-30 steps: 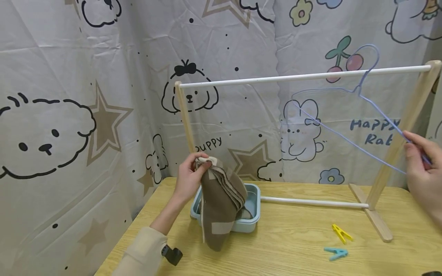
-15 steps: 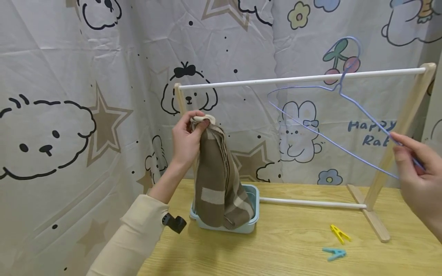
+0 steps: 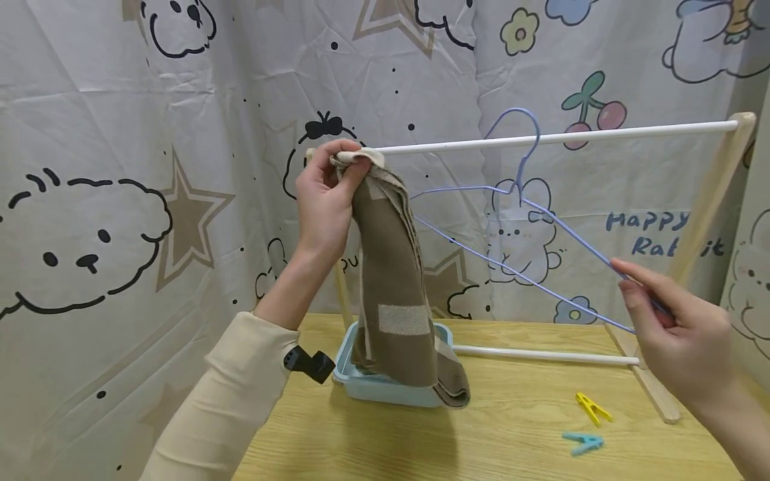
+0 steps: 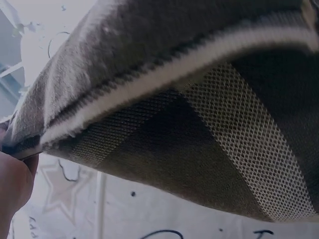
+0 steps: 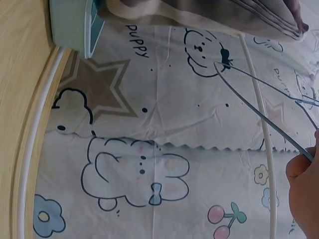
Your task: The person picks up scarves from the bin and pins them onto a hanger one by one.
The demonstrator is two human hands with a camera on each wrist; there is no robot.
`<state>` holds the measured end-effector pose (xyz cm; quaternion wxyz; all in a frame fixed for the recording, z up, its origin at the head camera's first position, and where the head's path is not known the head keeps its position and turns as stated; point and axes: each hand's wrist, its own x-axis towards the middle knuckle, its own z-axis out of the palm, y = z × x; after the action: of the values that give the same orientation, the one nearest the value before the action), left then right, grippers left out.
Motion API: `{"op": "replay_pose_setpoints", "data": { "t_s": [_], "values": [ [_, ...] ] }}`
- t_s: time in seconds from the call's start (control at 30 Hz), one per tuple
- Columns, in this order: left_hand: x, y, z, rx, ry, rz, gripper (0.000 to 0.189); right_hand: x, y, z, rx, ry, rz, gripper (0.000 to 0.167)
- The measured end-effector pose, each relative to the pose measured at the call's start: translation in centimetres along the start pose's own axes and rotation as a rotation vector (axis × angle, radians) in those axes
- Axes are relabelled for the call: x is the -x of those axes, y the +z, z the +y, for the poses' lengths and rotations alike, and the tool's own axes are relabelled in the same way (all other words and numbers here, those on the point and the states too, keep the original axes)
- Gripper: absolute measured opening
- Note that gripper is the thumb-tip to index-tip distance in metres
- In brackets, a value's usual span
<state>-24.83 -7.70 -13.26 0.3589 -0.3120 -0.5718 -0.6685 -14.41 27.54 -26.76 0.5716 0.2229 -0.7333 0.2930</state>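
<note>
My left hand (image 3: pixel 327 194) pinches the top edge of a folded brown towel (image 3: pixel 397 267) with beige blocks. The towel hangs down in front of a light blue basin (image 3: pixel 385 393), its lower end over the rim. In the left wrist view the towel (image 4: pixel 174 139) fills most of the picture, pale hem showing, with the left hand (image 4: pixel 15 184) at its edge. My right hand (image 3: pixel 680 327) grips one end of a thin blue wire hanger (image 3: pixel 520 190), thumb against fingers. The hanger's far end passes behind the towel. In the right wrist view, the right hand (image 5: pixel 305 189) is partly cut off.
A drying rack with a white top rail (image 3: pixel 631 132), wooden posts and a lower rail (image 3: pixel 541 354) stands behind both hands. A yellow clothespin (image 3: pixel 593 408) and a blue clothespin (image 3: pixel 582 442) lie on the wooden table (image 3: pixel 505 427). A patterned curtain (image 3: pixel 198 113) hangs behind.
My left hand has lifted the towel up from the basin to about the top rail's height. The right hand has brought the hanger leftward and slightly lower, toward the towel.
</note>
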Motion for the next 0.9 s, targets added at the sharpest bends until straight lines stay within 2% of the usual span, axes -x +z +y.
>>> {"op": "replay_pose_setpoints", "data": {
  "t_s": [0.17, 0.33, 0.43, 0.63, 0.9],
  "values": [
    [-0.8, 1.1, 1.5, 0.151, 0.007, 0.065, 0.016, 0.2, 1.3, -1.3, -0.133, -0.024, 0.014, 0.018],
    [-0.7, 2.3, 2.3, 0.224, -0.010, 0.056, 0.018, 0.4, 2.2, -2.1, -0.214, -0.020, 0.010, 0.018],
    [-0.2, 2.8, 2.1, 0.213, -0.026, 0.031, 0.018, 0.4, 2.6, -2.5, -0.236, -0.023, 0.013, 0.018],
    [1.0, 3.3, 1.4, 0.092, -0.045, -0.014, 0.018, 0.1, 2.8, -3.0, -0.257, -0.017, 0.020, 0.019],
    [2.5, 4.5, 0.4, 0.088, -0.048, -0.065, 0.023, -0.5, 2.6, -4.1, -0.282, 0.023, 0.068, 0.019]
  ]
}}
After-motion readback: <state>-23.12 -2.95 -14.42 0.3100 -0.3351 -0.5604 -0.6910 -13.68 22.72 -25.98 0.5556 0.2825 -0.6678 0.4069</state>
